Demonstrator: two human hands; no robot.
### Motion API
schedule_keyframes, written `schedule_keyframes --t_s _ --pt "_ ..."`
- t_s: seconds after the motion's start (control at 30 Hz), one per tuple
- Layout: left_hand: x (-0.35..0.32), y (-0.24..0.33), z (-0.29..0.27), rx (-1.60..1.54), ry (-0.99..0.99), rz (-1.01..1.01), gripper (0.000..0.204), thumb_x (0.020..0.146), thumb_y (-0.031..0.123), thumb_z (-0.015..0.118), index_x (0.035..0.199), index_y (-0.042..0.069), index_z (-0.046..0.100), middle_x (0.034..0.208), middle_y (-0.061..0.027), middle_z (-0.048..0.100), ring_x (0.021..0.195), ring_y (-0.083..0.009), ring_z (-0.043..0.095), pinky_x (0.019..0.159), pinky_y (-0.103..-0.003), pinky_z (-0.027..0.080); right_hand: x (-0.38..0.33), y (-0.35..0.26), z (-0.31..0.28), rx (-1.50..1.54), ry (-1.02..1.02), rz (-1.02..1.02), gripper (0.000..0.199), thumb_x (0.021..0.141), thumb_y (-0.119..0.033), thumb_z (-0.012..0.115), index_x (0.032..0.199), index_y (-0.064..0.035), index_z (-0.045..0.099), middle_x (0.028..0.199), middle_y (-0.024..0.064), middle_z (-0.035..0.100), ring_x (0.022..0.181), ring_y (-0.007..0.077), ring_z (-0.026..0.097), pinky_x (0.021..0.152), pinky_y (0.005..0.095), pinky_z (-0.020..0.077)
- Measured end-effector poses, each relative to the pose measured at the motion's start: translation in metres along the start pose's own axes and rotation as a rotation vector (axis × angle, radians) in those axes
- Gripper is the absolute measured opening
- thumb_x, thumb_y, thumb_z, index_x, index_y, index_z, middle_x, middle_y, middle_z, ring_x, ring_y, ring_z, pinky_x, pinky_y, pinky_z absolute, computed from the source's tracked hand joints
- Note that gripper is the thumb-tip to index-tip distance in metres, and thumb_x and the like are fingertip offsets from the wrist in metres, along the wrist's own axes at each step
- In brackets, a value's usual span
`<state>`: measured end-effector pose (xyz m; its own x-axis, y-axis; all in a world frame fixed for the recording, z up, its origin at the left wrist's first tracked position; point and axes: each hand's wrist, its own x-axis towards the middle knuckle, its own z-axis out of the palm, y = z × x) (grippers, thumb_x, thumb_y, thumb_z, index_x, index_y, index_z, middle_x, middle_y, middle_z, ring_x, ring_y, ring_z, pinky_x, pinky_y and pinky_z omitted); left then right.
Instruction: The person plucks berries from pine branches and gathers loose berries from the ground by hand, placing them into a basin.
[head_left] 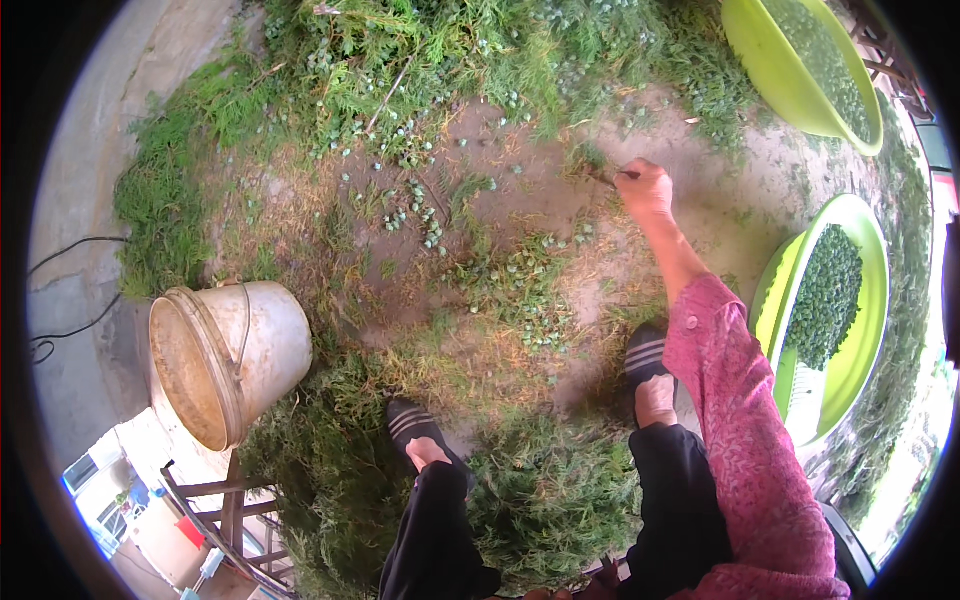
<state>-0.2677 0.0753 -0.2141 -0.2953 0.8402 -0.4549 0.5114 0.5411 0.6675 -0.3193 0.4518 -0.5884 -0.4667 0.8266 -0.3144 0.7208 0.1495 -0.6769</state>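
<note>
My right hand (645, 190) reaches out over the ground, its fingers closed round the stem of what looks like a small evergreen sprig (586, 160). Motion blurs the sprig a little. Beneath and left of it, small blue-green cones (425, 215) lie scattered on bare soil among needles. A larger patch of cones and clippings (520, 290) spreads nearer my feet. At the lower edge only a sliver of skin (540, 595) shows, perhaps my left hand; its fingers cannot be made out.
Cut evergreen branches (420, 50) are heaped at the far side, with more greenery (550, 490) around my feet. A white bucket (265, 320) lies tilted at left. On the right stand a green basin (868, 330) of cones and another green basin (790, 100). A black cable (85, 240) runs at far left.
</note>
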Motion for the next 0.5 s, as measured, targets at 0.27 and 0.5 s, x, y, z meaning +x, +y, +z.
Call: schedule_keyframes --t_s 0.27,0.5 --pt "-0.003 -0.002 0.0 0.001 0.016 -0.019 0.035 0.069 0.01 0.062 0.103 0.001 0.057 0.093 -0.012 0.06 0.08 -0.0248 0.06 0.07 -0.036 0.049 -0.058 0.01 -0.038 1.18 -0.588 0.389 0.009 0.082 -0.009 0.063 0.088 -0.0046 0.059 0.069 0.0058 0.061 0.056 0.0117 0.056 0.05 0.0251 0.0437" --pt "-0.006 0.001 0.002 -0.003 0.015 -0.013 0.035 0.069 0.009 0.062 0.102 0.002 0.057 0.094 -0.0118 0.06 0.08 -0.0247 0.06 0.071 -0.036 0.049 -0.063 0.002 0.013 0.085 -0.328 -0.072 0.014 0.074 -0.015 0.07 0.079 -0.004 0.064 0.067 0.003 0.063 0.058 0.011 0.056 0.053 0.0266 0.0463"
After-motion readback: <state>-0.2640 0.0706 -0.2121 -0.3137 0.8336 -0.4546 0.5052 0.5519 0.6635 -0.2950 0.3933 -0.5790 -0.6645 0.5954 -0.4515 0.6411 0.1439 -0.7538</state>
